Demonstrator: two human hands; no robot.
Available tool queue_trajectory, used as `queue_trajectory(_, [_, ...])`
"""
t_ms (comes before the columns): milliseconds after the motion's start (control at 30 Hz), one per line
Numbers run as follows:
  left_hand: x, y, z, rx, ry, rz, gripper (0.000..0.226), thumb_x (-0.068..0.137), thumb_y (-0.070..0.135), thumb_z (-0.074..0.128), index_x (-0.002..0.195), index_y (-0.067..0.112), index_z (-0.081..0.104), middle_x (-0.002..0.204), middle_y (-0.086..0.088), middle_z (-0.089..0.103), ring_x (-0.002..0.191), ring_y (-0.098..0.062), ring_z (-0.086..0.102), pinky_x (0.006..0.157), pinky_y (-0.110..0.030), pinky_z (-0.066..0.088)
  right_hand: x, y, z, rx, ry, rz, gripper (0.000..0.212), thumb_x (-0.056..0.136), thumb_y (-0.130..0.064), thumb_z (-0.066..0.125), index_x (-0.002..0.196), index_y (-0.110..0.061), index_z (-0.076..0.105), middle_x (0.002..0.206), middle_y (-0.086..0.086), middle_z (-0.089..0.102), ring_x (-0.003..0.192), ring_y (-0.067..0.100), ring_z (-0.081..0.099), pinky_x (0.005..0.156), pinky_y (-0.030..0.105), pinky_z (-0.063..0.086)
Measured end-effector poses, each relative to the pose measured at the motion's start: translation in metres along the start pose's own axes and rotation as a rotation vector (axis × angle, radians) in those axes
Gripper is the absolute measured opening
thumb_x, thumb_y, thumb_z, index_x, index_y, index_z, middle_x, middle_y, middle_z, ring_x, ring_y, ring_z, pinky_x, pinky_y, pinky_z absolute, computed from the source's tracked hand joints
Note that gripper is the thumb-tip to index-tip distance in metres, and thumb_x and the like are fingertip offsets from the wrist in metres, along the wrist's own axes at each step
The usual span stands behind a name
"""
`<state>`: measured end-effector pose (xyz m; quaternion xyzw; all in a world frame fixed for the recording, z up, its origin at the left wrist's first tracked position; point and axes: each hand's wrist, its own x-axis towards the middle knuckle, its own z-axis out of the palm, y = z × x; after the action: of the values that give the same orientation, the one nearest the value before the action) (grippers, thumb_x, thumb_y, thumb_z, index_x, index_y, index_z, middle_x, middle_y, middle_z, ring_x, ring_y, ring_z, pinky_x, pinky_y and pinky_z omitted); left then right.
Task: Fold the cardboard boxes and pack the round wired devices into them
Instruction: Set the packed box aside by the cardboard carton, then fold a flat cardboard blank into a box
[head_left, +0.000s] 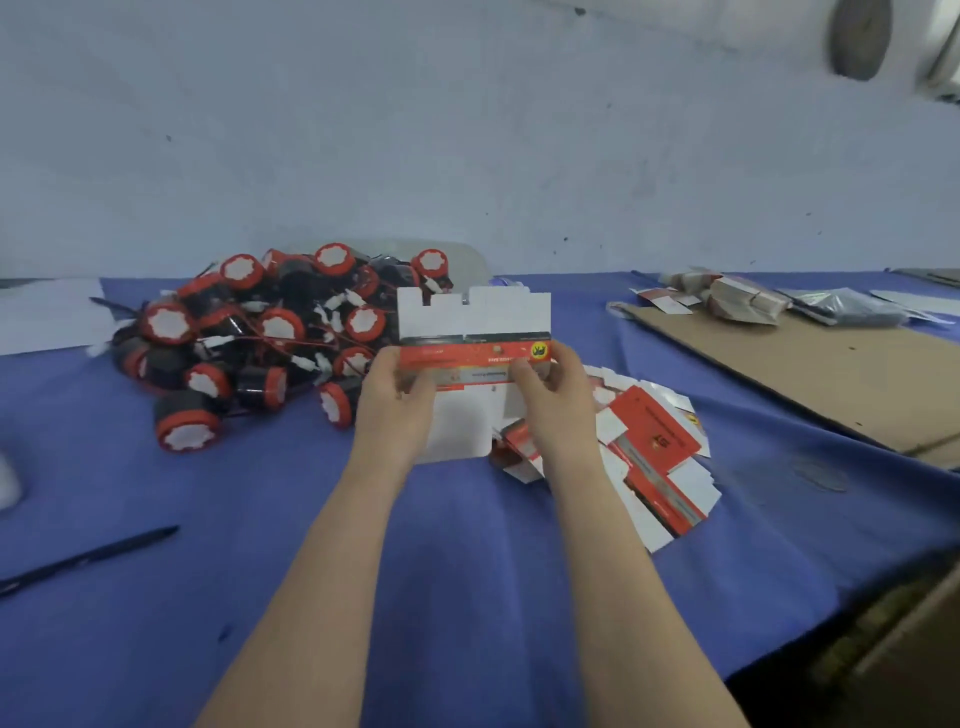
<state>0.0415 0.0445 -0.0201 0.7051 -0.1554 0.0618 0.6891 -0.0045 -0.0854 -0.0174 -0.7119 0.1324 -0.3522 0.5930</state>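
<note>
Cardboard box (474, 332), unfolded, is pinched by your left hand (397, 400) and right hand (553, 397); devices (270, 332) lie beyond your left hand.

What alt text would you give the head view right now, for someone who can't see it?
The left hand and right hand hold an unfolded red-and-white box at a blue table. A pile of round red-and-black devices lies to its left and flat boxes to its right.

Red-and-white box blank (474, 332); black devices (260, 338), red-rimmed white faces; blue tablecloth (311, 519).
</note>
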Motion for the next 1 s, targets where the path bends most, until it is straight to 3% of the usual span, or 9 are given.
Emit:
queue_trajectory(100, [0.006,-0.006,-0.034,0.08,0.22,-0.043,0.026,0.091,0.032,0.061,0.114,0.02,0.06,0.103,0.008,0.065,0.099,-0.014,0.061,0.086,-0.031,0.047,-0.011,0.0,0.046,-0.036,-0.087,-0.094,0.018,0.094,-0.013,0.056,0.107,-0.025,0.052,0.101,-0.006,0.064,0.095,0.015,0.06,0.087,0.037,0.05])
queue_trajectory(200, [0.008,-0.011,-0.064,-0.007,0.424,-0.103,0.051,0.08,0.054,0.068,0.116,0.019,0.061,0.102,0.012,0.066,0.095,-0.007,0.062,0.081,-0.024,0.048,-0.028,0.007,0.087,-0.017,-0.199,-0.146,0.022,0.095,-0.012,0.055,0.111,-0.026,0.053,0.102,-0.018,0.063,0.096,0.002,0.059,0.083,0.023,0.049])
queue_trajectory(333, [0.011,-0.023,-0.09,-0.017,0.63,-0.094,0.06,0.077,0.053,0.072,0.12,0.016,0.052,0.096,0.017,0.057,0.085,0.0,0.056,0.062,-0.003,0.039,-0.05,0.014,0.125,-0.043,-0.224,-0.204,0.029,0.096,-0.015,0.055,0.096,-0.044,0.048,0.087,-0.021,0.062,0.076,-0.011,0.055,0.062,0.005,0.04])
queue_trajectory(433, [0.014,-0.035,-0.102,0.025,0.713,-0.074,0.054,0.077,0.051,0.073,0.11,0.013,0.052,0.1,0.006,0.06,0.081,-0.003,0.056,0.057,0.0,0.04,-0.061,0.02,0.138,-0.045,-0.24,-0.216,0.031,0.096,-0.017,0.056,0.102,-0.047,0.05,0.095,-0.022,0.062,0.084,-0.014,0.054,0.067,0.001,0.039])
queue_trajectory(600, [0.004,-0.047,-0.1,0.057,0.706,-0.019,0.057,0.08,0.056,0.066,0.113,0.012,0.051,0.106,0.004,0.063,0.083,0.002,0.058,0.06,0.003,0.039,-0.062,0.03,0.139,-0.213,-0.182,-0.285,0.029,0.097,-0.03,0.051,0.124,-0.021,0.059,0.118,-0.008,0.06,0.109,0.006,0.047,0.09,0.016,0.037])
queue_trajectory(733, [-0.006,-0.052,-0.093,0.28,0.57,0.126,0.087,0.083,0.069,0.039,0.149,0.014,0.025,0.147,0.0,0.041,0.132,-0.011,0.041,0.096,-0.005,0.031,-0.058,0.035,0.135,-0.404,-0.071,-0.321,0.034,0.098,-0.026,0.051,0.127,-0.011,0.059,0.122,-0.002,0.058,0.107,0.014,0.041,0.085,0.016,0.032])
queue_trajectory(833, [-0.01,-0.055,-0.087,0.385,0.479,0.174,0.096,0.083,0.071,0.03,0.154,0.016,-0.001,0.161,-0.002,0.015,0.146,-0.017,0.02,0.115,-0.031,0.029,-0.057,0.035,0.132,-0.329,-0.112,-0.225,0.052,0.096,-0.03,0.053,0.146,-0.024,0.036,0.11,-0.001,0.059,0.099,0.013,0.048,0.078,0.019,0.036])
queue_trajectory(900, [-0.011,-0.056,-0.084,0.437,0.454,0.179,0.099,0.081,0.073,0.026,0.154,0.015,-0.007,0.161,-0.005,0.014,0.146,-0.021,0.022,0.113,-0.042,0.034,-0.059,0.034,0.131,-0.32,-0.132,-0.213,0.071,0.095,-0.037,0.053,0.152,-0.031,0.012,0.099,-0.001,0.056,0.087,0.01,0.048,0.071,0.021,0.037])
queue_trajectory(1000, [-0.012,-0.055,-0.085,0.464,0.474,0.185,0.097,0.083,0.072,0.025,0.153,0.015,-0.009,0.16,-0.006,0.016,0.144,-0.024,0.026,0.109,-0.045,0.039,-0.061,0.034,0.132,-0.283,-0.166,-0.222,0.077,0.093,-0.044,0.052,0.153,-0.03,0.005,0.104,0.001,0.058,0.095,0.014,0.052,0.074,0.025,0.041])
